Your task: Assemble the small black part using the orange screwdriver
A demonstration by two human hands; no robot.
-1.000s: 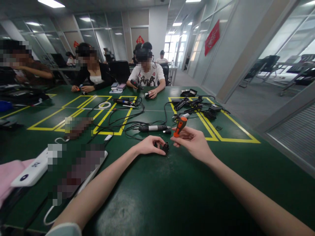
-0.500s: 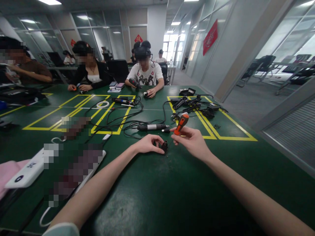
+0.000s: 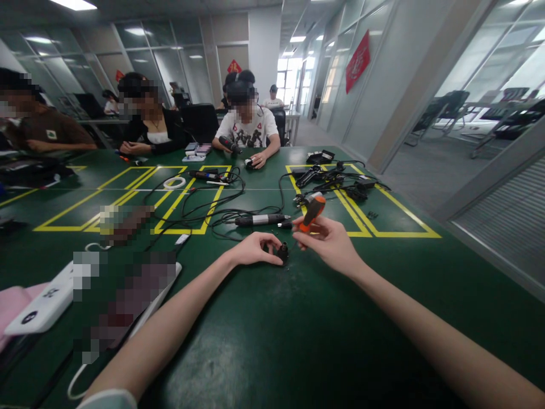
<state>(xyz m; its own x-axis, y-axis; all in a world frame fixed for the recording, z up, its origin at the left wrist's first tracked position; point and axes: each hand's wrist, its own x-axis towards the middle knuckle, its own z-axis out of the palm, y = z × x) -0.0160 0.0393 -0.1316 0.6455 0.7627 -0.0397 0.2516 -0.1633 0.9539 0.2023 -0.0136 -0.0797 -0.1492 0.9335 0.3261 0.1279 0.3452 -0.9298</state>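
My left hand [image 3: 254, 249] rests on the green table [image 3: 264, 341] with its fingers pinched around a small black part [image 3: 283, 251]. My right hand [image 3: 330, 243] grips an orange-handled screwdriver [image 3: 311, 213], handle tilted up and away, its shaft pointing down toward the black part. The tip is hidden behind my fingers. The two hands are almost touching just in front of a black and silver tool [image 3: 260, 220] lying among cables.
Black cables [image 3: 204, 207] and yellow tape outlines [image 3: 395, 227] cover the far table. More black devices [image 3: 336, 179] lie at the back right. A white power strip [image 3: 42, 304] sits at the left. Three people [image 3: 247, 122] sit across the table; a glass wall runs along the right.
My hands have stayed together on the black part. The screwdriver handle has tipped slightly further to the right. The camera has dipped a little.
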